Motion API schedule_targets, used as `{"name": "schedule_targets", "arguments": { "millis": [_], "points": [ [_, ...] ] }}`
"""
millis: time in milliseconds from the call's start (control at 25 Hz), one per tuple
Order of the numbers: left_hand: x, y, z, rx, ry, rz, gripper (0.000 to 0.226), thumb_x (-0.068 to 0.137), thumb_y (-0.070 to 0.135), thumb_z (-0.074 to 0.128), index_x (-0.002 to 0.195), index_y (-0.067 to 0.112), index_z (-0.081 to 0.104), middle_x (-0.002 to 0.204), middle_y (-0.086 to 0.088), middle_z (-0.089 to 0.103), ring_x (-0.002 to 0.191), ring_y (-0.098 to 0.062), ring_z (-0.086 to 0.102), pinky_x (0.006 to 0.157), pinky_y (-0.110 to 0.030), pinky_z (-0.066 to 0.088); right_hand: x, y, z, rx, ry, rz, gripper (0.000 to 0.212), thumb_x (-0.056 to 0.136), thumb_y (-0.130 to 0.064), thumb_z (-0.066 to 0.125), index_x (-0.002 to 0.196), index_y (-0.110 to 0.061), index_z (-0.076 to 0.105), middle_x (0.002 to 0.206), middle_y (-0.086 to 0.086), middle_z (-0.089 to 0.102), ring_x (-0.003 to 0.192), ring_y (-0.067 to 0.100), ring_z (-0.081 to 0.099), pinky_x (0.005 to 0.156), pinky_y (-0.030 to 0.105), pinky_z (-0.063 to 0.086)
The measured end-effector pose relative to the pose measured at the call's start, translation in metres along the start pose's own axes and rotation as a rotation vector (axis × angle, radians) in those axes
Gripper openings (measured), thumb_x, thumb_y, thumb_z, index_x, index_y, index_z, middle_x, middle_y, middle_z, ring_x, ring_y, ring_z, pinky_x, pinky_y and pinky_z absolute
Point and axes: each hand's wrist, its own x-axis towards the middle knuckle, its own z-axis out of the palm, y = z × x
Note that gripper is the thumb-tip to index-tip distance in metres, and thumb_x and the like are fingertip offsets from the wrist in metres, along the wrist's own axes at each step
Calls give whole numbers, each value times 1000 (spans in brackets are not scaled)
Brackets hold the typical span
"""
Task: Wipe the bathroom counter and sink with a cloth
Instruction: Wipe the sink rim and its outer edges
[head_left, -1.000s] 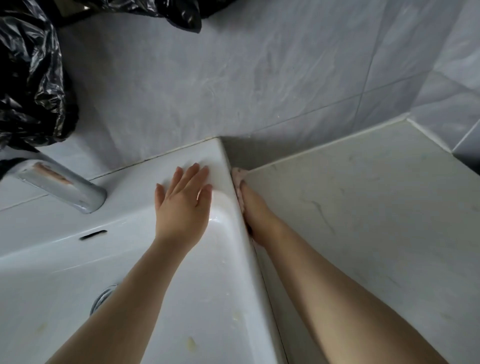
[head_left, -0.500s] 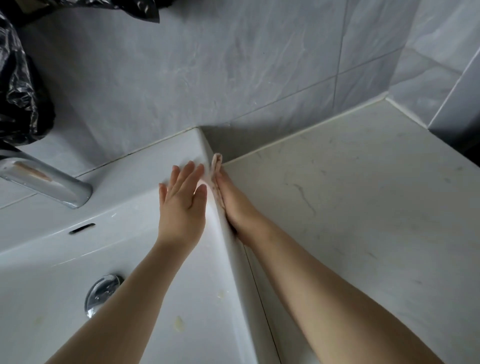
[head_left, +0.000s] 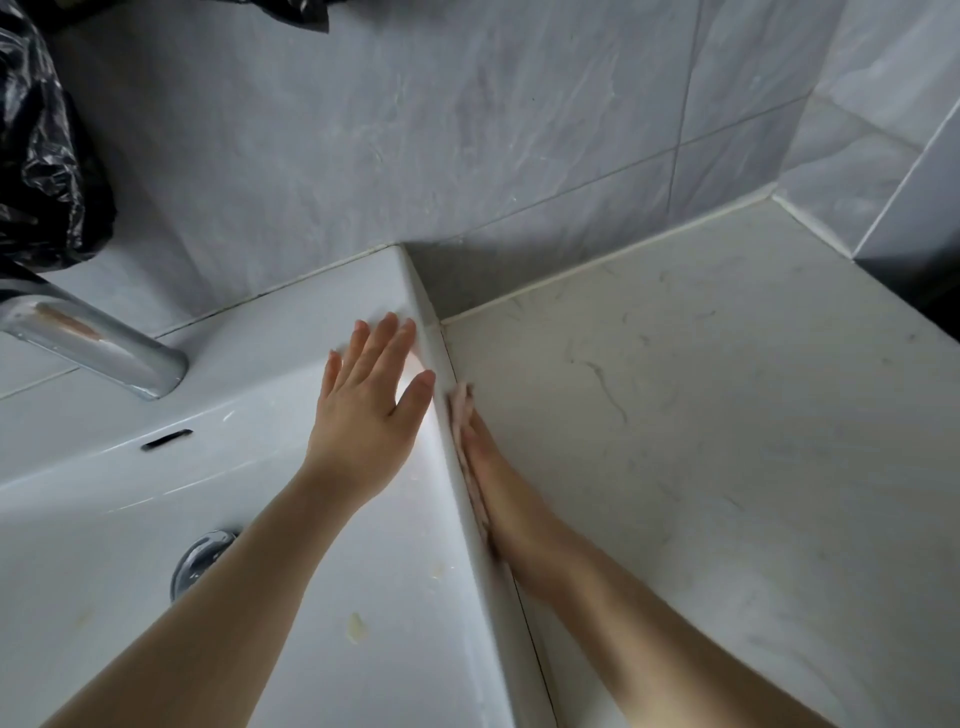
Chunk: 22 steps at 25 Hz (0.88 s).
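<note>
Left hand (head_left: 363, 415) lies flat on the sink (head_left: 260, 364) rim. Flat right hand (head_left: 498, 483) presses the cloth (head_left: 460, 410) against the sink's side at the bench (head_left: 727, 415); firm, even pressure along the seam is best.

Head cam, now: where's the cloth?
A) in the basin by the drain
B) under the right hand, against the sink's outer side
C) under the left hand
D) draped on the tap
B: the cloth pokes out past the fingertips of the right hand, pressed against the side of the sink at the counter; the left hand lies flat on the rim, no cloth showing.
</note>
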Motion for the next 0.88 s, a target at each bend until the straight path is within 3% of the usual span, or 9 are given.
{"name": "schedule_targets", "arguments": {
  "millis": [160,280,480,600,680,880],
  "points": [
    [-6,8,1,-43,-23,-11,69,84,55,16,147,26,16,141,22,-1,133,5,-9,110,-22,-9,12,3,0,5,18,-16,84,73,-86,25,146,-46,19,153,-23,21,140,-3,18,118,38,15],
    [-17,18,4,-97,-47,6,62,87,45,18,146,26,20,141,24,1,134,8,-4,111,-21,-7,31,-8,-4,-26,-15,-89,78,79,-77,25,147,-38,24,152,-17,28,139,-1,23,118,39,17],
    [-27,23,10,-315,-29,-63,57,87,43,18,143,32,20,135,36,4,123,28,-3,112,-18,-5,-32,12,10,56,19,-2,75,76,-80,22,145,-50,15,151,-31,15,139,-10,9,119,37,10],
    [-32,26,6,-238,-38,-66,58,89,43,18,145,27,19,142,26,4,132,14,-2,111,-19,-8,2,2,5,-14,31,-8,83,75,-82,22,148,-41,18,153,-23,20,140,-6,15,119,37,13],
    [-40,28,2,-152,-62,-43,55,93,43,18,146,26,17,145,22,3,135,6,-7,111,-21,-10,18,-10,-1,-28,28,-21,74,85,-73,20,149,-36,18,155,-15,21,141,-1,17,119,37,14],
    [-66,31,-2,-123,-117,2,54,86,46,12,139,38,5,143,26,-2,137,4,-14,112,-20,-10,-48,24,9,52,-12,50,75,78,-84,25,144,-49,20,151,-26,25,139,-5,21,118,39,16]
  ]
}}
